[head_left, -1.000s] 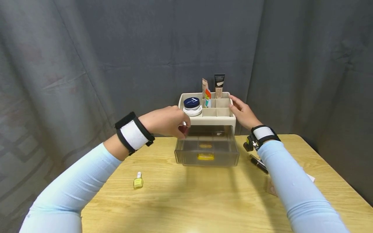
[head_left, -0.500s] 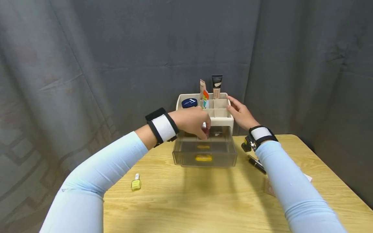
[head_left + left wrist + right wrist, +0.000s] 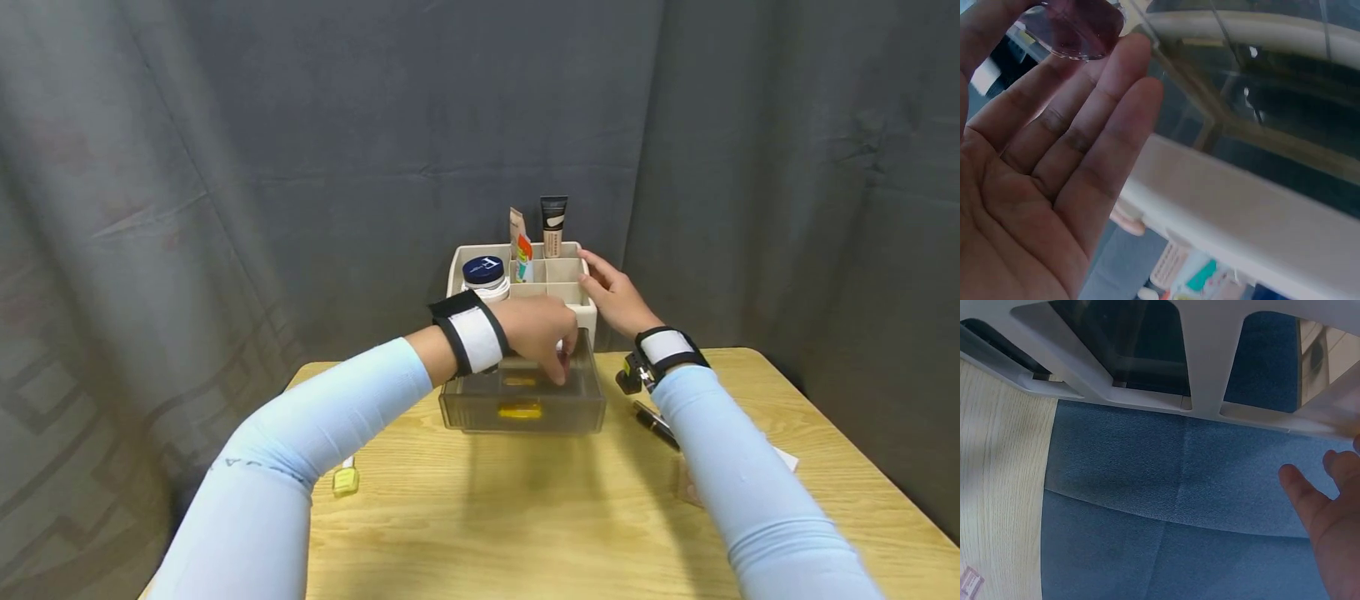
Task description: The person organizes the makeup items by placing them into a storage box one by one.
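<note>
My left hand [image 3: 536,329] pinches a small dark red nail polish bottle [image 3: 1079,28] between thumb and fingers. It hangs over the pulled-out smoky see-through drawer [image 3: 480,412], toward its right side; the palm fills much of the left wrist view. That drawer belongs to a cream cosmetics organizer [image 3: 455,275] at the back of the table. At the organizer's upper right side, my right hand [image 3: 618,296] rests its fingertips near the rim, fingers extended and holding nothing. In the right wrist view the organizer's side frame [image 3: 1204,375] runs across the top.
On the organizer's top stand a dark-blue-lidded jar [image 3: 483,271], a black-capped tube [image 3: 553,225] and other tubes. A yellow nail polish bottle [image 3: 346,481] lies at the table's left. A black pen [image 3: 656,425] and a pinkish box [image 3: 686,485] lie near the right forearm.
My left hand has carried the nail polish bottle rightward and slightly down, from the drawer's left corner to its right part. The right hand keeps its place on the organizer.
</note>
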### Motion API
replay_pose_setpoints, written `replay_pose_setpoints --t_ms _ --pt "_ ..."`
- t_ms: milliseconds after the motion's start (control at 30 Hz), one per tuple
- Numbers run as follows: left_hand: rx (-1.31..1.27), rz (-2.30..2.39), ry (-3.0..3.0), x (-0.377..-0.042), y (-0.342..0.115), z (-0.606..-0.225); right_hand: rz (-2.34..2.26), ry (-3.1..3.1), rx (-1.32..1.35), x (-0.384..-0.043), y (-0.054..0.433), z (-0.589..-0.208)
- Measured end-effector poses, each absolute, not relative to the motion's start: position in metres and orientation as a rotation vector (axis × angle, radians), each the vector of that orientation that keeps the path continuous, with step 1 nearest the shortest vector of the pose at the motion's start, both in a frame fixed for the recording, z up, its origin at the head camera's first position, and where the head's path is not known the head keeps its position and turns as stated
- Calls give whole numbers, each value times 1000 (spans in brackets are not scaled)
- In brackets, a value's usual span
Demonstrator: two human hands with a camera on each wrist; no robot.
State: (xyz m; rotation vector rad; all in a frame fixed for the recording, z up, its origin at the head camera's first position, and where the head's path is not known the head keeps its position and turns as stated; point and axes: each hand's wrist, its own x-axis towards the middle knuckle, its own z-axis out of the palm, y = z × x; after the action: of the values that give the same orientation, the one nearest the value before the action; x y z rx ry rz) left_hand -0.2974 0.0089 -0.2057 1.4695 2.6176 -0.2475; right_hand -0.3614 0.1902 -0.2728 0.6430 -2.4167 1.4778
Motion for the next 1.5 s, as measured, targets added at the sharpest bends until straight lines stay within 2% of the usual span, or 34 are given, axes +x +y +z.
replay_pose_setpoints --t_ms 533,967,1500 --pt "1560 -320 2572 -299 23 -230 1490 -2369 668 -370 190 -280" --pt "1588 -334 2644 -300 25 -240 1491 -2411 653 -335 179 -256" --pt "1576 -321 2685 -304 25 -244 1484 -2419 641 -339 182 -257"
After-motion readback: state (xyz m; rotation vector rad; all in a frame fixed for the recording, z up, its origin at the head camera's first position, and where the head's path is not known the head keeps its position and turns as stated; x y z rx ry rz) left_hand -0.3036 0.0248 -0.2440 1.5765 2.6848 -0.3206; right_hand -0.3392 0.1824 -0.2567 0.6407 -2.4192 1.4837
